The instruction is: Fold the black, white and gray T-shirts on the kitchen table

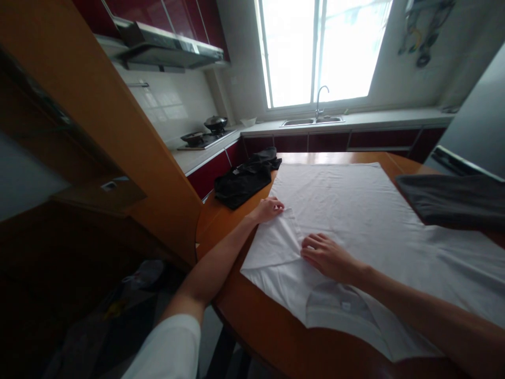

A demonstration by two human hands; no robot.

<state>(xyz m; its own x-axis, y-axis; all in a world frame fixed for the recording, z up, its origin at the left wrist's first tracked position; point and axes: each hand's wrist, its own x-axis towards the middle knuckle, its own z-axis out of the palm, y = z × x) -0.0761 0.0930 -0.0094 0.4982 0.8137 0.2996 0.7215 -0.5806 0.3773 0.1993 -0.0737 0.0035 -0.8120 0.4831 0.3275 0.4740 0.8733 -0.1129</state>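
A white T-shirt (pixel 347 210) lies spread over the wooden table, its neckline with a small label towards me. The sleeve on the left is folded inward over the body. My left hand (pixel 271 209) has its fingers closed on the edge of that folded sleeve, at the shirt's left side. Lower and to the right, my right hand (pixel 325 255) rests on the shirt above the collar, fingers curled and pinching the cloth by the fold. Its fingertips are partly hidden.
A black garment (pixel 248 176) lies at the table's far left, and a dark grey folded cloth (pixel 457 197) at the right. The wooden table (pixel 236 297) has a rounded edge. Beyond stand a stove with pans (pixel 215 123), a sink (pixel 311 121) and a counter.
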